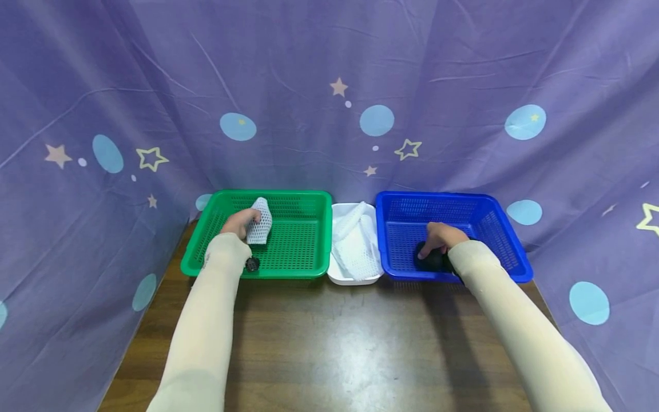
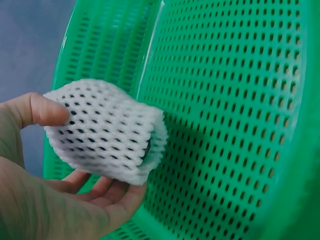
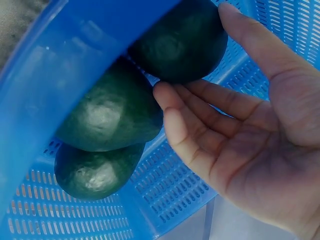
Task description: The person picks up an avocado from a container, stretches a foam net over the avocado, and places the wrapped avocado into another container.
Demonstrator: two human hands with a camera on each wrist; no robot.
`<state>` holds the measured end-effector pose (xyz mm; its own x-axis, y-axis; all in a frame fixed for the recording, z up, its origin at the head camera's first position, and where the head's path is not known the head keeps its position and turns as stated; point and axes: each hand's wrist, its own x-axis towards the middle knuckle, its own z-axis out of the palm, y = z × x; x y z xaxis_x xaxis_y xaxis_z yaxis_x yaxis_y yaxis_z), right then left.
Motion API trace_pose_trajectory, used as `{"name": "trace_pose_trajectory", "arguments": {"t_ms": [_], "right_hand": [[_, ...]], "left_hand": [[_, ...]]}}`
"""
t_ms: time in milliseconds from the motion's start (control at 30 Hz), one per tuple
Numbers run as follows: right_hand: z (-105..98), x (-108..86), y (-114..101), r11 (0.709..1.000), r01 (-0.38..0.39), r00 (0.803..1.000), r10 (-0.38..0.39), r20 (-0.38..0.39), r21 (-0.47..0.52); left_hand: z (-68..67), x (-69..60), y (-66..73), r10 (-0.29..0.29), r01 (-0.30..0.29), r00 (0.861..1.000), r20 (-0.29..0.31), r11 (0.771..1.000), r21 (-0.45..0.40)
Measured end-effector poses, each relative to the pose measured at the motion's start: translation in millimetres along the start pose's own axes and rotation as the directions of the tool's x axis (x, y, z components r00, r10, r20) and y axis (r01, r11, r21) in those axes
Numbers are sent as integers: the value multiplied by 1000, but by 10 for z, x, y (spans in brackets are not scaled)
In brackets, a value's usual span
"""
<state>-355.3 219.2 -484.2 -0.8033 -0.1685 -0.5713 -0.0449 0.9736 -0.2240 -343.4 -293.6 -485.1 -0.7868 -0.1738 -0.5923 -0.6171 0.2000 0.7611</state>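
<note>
Over the left part of the green basket [image 1: 332,234], my left hand [image 1: 241,222] grips a white foam net sleeve [image 2: 102,130]. The thumb lies on one side of the sleeve and the fingers curl beneath it. Something dark shows through its holes and at its open end, but I cannot tell what it is. Inside the blue basket [image 1: 383,229], my right hand [image 1: 441,236] holds a dark green avocado [image 3: 182,47] between thumb and fingers. Two more avocados, one nearer [image 3: 112,110] and one lower [image 3: 97,172], lie beside the fingertips, partly behind the basket's rim.
Between the two baskets stands a white tray [image 1: 355,281] holding several white foam net sleeves [image 1: 357,246]. All three containers sit at the back of a brown wooden table [image 1: 319,343]. A purple patterned curtain [image 1: 309,68] hangs close behind and along both sides.
</note>
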Motion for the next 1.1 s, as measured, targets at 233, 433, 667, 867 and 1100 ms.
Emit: {"name": "trace_pose_trajectory", "arguments": {"t_ms": [233, 433, 667, 867, 1100], "right_hand": [[0, -5, -14, 999, 38, 999, -38, -6, -8], [-5, -25, -7, 996, 89, 996, -88, -22, 8], [10, 8, -5, 997, 75, 997, -75, -16, 24], [21, 44, 0, 997, 78, 997, -77, -10, 27], [35, 19, -2, 994, 106, 994, -106, -5, 40]], "left_hand": [[-246, -19, -36, 8, -3, 990, -139, 999, 34], [-315, -72, -115, -36, 49, 979, -201, 997, 58], [-279, -106, -160, -34, 58, 975, -219, 993, 104], [-249, -227, -215, -20, 50, 979, -204, 989, 142], [-262, -211, -305, -38, 63, 982, -185, 989, 130]]}}
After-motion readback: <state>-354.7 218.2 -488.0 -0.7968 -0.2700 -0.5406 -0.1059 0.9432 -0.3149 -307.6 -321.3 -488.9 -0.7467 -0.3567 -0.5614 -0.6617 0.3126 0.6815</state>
